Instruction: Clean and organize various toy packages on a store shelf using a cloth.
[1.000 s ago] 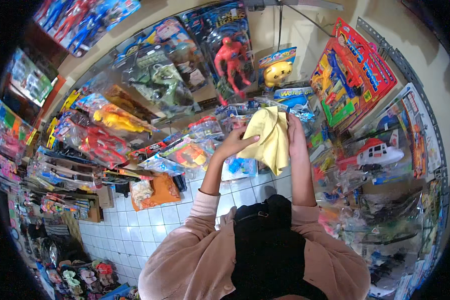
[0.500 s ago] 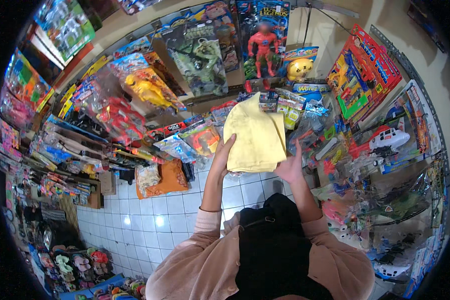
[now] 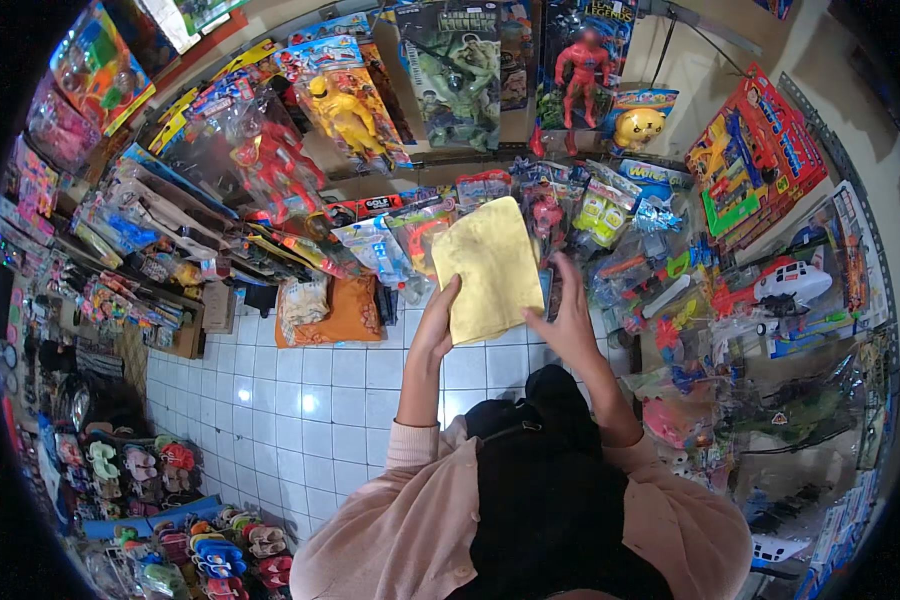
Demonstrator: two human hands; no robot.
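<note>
A pale yellow cloth (image 3: 488, 270), folded into a flat, roughly rectangular pad, is held up in front of me. My left hand (image 3: 436, 315) grips its lower left edge, thumb on the front and the other fingers hidden behind. At the lower right corner, the thumb of my right hand (image 3: 568, 320) touches the cloth. The other fingers of that hand stretch upward beside the cloth, apart from it.
Packaged toys hang ahead, among them a red figure (image 3: 582, 75) and a yellow figure (image 3: 345, 115). A toy helicopter (image 3: 792, 283) hangs at the right. An orange bundle (image 3: 345, 310) lies near the tiled floor (image 3: 270, 400). Sandals (image 3: 220, 555) fill the lower left.
The cloth has become a smaller, neater pad, and its raised top part and right flap no longer show. My right hand has come off its underside to the right corner. The view has shifted.
</note>
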